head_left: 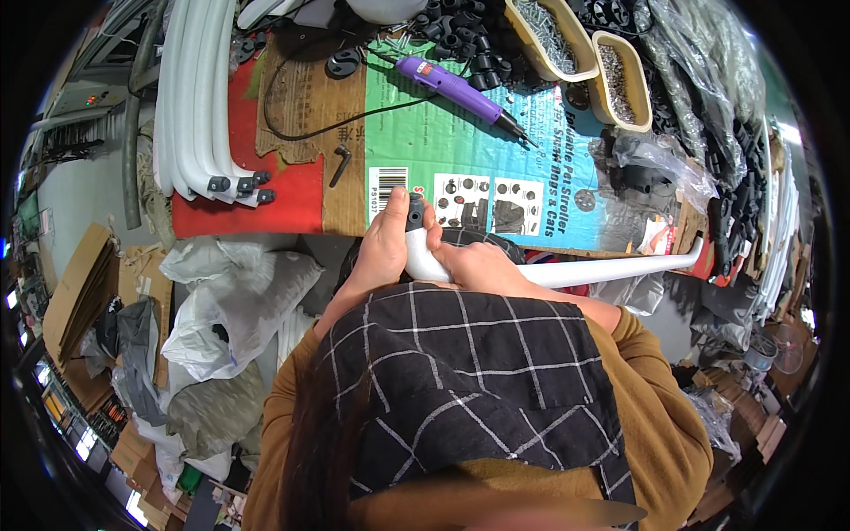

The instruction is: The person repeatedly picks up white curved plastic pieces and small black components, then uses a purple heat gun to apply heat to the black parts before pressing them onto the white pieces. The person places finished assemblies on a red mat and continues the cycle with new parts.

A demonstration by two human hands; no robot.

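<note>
A bent white tube lies across in front of me, its far end reaching past the table's front edge at the right. Its near end points up and carries a black plastic end fitting with a small hole in its side. My left hand is closed round that end from the left, thumb up beside the fitting. Closed on the tube just below the fitting, my right hand has its fingers partly hidden. Beyond my hands, a purple electric screwdriver with a black cable rests on the cardboard-covered table.
Bent white tubes with black ends are stacked at the left. A tray of screws, a smaller tray of metal parts and black plastic fittings stand at the back. Plastic-wrapped parts crowd the right; a white sack sits lower left.
</note>
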